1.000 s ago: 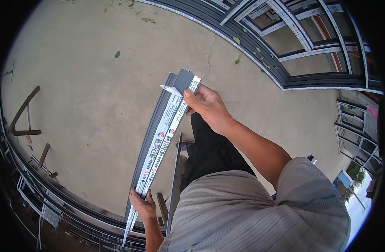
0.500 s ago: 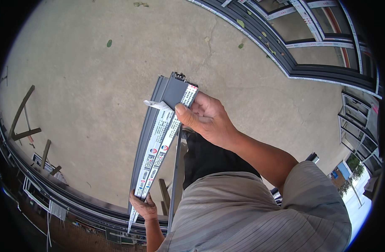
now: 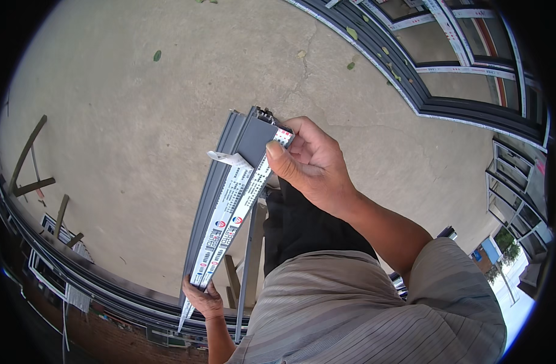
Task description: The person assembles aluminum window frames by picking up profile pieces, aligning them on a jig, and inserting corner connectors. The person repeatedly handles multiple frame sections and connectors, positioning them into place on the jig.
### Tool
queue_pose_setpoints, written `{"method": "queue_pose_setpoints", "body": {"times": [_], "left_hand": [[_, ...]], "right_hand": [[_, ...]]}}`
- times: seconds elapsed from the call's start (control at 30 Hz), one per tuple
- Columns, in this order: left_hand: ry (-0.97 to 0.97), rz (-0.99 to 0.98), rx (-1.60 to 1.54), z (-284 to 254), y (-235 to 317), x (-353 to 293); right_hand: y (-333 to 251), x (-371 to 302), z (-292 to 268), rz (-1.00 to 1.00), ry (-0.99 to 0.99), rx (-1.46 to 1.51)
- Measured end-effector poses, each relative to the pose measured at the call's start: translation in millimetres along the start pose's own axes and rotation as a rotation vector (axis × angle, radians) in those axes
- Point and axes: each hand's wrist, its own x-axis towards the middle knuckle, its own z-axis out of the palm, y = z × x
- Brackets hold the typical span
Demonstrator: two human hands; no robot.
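A long dark grey aluminium profile (image 3: pixel 255 141) slants across the middle, its cut far end showing slots and ridges. White printed protective film (image 3: pixel 228 191) runs down its face in two strips. Near the far end, one strip is peeled back into a curled flap (image 3: pixel 231 159), baring grey metal. My right hand (image 3: pixel 317 164) is closed on the profile's right edge at that end, thumb on top over the film and fingers partly hidden beyond the edge. Lower down, my left hand (image 3: pixel 203 299) grips the profile from beneath, its fingers partly behind it.
Large window frames (image 3: pixel 454 70) with taped bars lie at the upper right, fallen leaves on them. More frames (image 3: pixel 517 194) stand at the right. Long dark profiles (image 3: pixel 126 288) stretch along the lower left, near wooden pieces (image 3: pixel 29 155). Concrete floor (image 3: pixel 138 121) spreads beyond.
My right hand has shifted slightly right and its thumb sits nearer the profile's far end. My left hand and the profile's lower part have moved a little left.
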Motion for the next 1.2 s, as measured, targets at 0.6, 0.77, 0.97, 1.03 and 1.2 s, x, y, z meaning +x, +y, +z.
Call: {"method": "queue_pose_setpoints", "body": {"times": [0.6, 0.77, 0.97, 1.03, 1.2], "left_hand": [[0.108, 0.018, -0.17, -6.1, -4.1, 2.5], [0.219, 0.013, -0.221, -2.9, -31.3, -18.9], [0.278, -0.055, -0.246, 11.6, -106.5, -55.1], [0.319, -0.054, -0.226, 18.4, -138.9, -74.1], [0.408, -0.05, -0.199, 43.0, -222.3, -123.2]], "right_hand": [[0.8, 1.8, 5.8, 0.02, 0.141, 0.078], [11.5, 24.4, -29.5, 0.023, -0.026, 0.229], [5.7, 65.2, -62.7, 0.015, 0.246, 0.137], [0.4, 57.0, -34.1, -0.007, 0.367, 0.033], [1.8, 33.7, -7.9, -0.209, 0.656, -0.548]]}}
